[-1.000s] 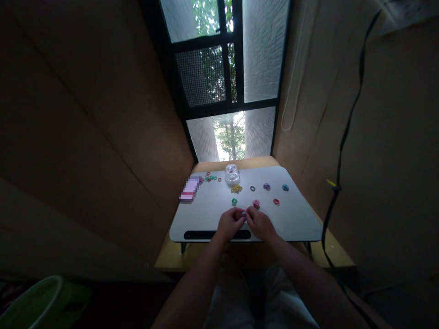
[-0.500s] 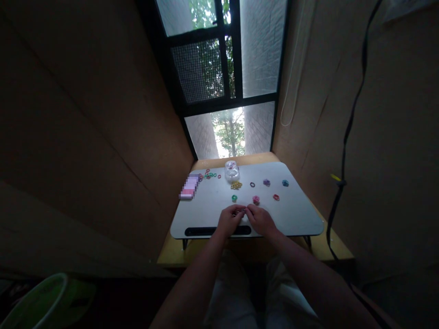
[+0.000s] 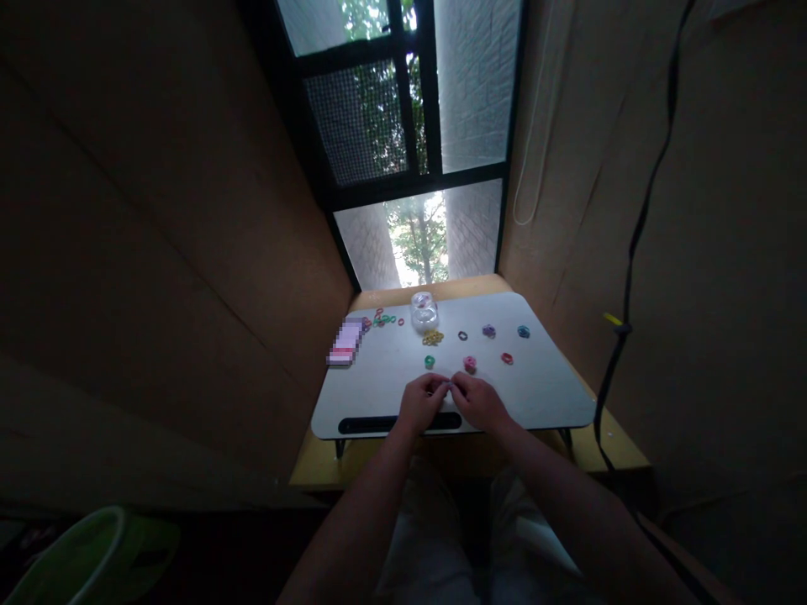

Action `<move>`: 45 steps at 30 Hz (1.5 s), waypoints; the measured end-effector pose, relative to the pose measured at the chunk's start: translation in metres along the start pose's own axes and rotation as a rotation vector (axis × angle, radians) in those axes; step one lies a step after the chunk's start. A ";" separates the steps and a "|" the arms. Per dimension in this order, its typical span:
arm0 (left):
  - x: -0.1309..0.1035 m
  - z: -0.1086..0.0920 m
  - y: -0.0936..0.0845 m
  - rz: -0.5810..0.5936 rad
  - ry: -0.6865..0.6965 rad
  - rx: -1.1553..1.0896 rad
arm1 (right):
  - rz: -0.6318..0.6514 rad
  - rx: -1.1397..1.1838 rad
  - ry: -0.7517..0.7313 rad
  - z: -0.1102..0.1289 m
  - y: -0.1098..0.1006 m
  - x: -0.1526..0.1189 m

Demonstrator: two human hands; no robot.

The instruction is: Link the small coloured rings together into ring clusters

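Observation:
My left hand (image 3: 424, 402) and my right hand (image 3: 480, 403) meet over the front of the white lap table (image 3: 535, 395). Both are closed, with fingertips pinched together around something small that is mostly hidden. Just beyond them lie small piles of ring-shaped bands that look like hair ties: a green pile (image 3: 429, 362), a pink pile (image 3: 470, 364) and a red pile (image 3: 507, 358). Farther back are a yellow pile (image 3: 432, 338), a dark ring (image 3: 462, 335), a purple pile (image 3: 488, 331) and a blue pile (image 3: 523, 332).
A clear plastic jar (image 3: 424, 313) stands at the back of the table. Mixed red and green rings (image 3: 383, 319) lie left of it, near a phone-like, pixelated object (image 3: 346, 342). A black slot (image 3: 369, 424) runs along the front edge. A dark cord (image 3: 636, 244) hangs at right.
The view has shifted slightly. My hands stay together at the same place, with only small finger movement; the piles on the table look unchanged.

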State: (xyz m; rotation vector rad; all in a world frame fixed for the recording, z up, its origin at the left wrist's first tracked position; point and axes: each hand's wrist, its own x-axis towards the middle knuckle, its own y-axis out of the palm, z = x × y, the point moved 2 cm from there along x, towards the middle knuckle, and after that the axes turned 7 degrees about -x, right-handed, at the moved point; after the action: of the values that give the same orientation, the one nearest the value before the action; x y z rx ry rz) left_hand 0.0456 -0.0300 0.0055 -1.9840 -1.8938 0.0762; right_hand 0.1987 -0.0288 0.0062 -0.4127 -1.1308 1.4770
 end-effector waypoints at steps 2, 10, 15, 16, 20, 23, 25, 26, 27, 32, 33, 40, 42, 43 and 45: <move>0.000 -0.001 0.000 -0.005 0.003 0.002 | 0.003 -0.019 -0.004 0.000 0.001 0.000; -0.001 -0.002 0.000 0.000 -0.034 -0.077 | 0.006 -0.041 0.004 -0.001 0.002 0.001; -0.001 -0.003 0.000 -0.008 -0.037 -0.047 | -0.002 0.027 0.024 0.001 -0.001 0.000; -0.001 -0.004 0.000 -0.006 -0.036 -0.041 | -0.007 0.045 0.029 0.001 -0.002 0.000; -0.001 -0.004 0.000 0.004 -0.038 -0.040 | -0.017 0.083 0.037 0.001 -0.002 -0.001; -0.001 -0.003 0.001 0.001 -0.034 -0.041 | -0.014 0.096 0.032 0.001 -0.003 -0.001; -0.001 -0.003 0.001 -0.006 -0.024 -0.025 | -0.005 0.099 0.026 0.001 -0.003 -0.001; -0.001 -0.003 0.001 -0.008 -0.020 -0.015 | -0.001 0.094 0.024 0.002 -0.004 0.000; -0.001 -0.003 0.001 -0.009 -0.017 -0.008 | 0.003 0.085 0.023 0.002 -0.004 0.000; -0.001 -0.003 0.001 -0.003 0.003 0.033 | 0.010 0.025 0.017 0.002 -0.004 0.000; -0.001 -0.003 0.001 -0.003 0.008 0.041 | 0.010 0.013 0.016 0.002 -0.004 0.000; -0.001 -0.003 0.001 -0.011 0.009 -0.027 | 0.012 -0.031 0.025 0.001 -0.001 0.001; -0.001 -0.002 0.002 0.015 0.005 -0.067 | 0.012 -0.029 0.028 0.001 -0.001 0.001; -0.001 -0.002 0.002 0.031 0.002 -0.085 | 0.012 -0.027 0.028 0.001 -0.001 0.001; -0.001 -0.002 0.003 0.049 0.001 -0.109 | 0.012 -0.025 0.026 0.001 -0.001 0.001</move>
State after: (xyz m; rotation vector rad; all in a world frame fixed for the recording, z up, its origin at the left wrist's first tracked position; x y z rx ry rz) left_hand 0.0490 -0.0314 0.0067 -2.1013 -1.8858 -0.0152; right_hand 0.1981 -0.0279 0.0076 -0.4552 -1.1285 1.4651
